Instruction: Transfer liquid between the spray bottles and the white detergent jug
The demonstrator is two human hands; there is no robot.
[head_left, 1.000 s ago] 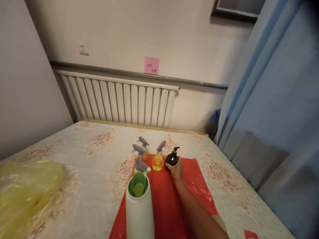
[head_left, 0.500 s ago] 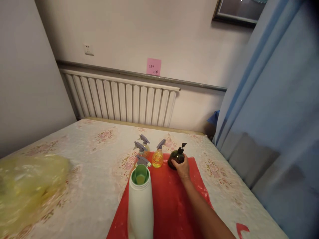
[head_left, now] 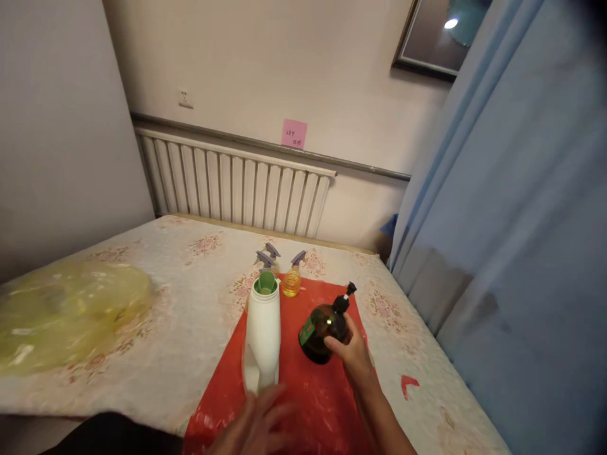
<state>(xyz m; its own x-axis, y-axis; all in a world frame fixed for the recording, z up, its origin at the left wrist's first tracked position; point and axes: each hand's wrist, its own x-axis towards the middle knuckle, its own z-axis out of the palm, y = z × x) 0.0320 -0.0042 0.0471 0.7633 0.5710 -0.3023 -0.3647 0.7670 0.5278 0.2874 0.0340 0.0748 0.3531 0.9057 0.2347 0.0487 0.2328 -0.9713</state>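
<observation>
My right hand (head_left: 353, 354) is closed round a dark brown pump bottle (head_left: 325, 325) with a green label and holds it tilted above the red plastic sheet (head_left: 327, 404). My left hand (head_left: 256, 423) comes in at the bottom edge, blurred, its fingers spread just below a tall white bottle (head_left: 262, 335) with an open green mouth. It holds nothing. Behind the white bottle stand small spray bottles (head_left: 291, 278) of yellow liquid with grey trigger heads.
A floral mattress (head_left: 180, 303) fills the lower view. A yellow plastic bag (head_left: 66, 309) lies at the left. A white radiator (head_left: 232, 189) runs along the back wall under a pink note (head_left: 294, 134). A blue curtain (head_left: 512, 221) hangs at the right.
My right hand has lifted the brown pump bottle away from the spray bottles and drawn it toward me. My left hand has come into view near the white bottle. The camera has shifted.
</observation>
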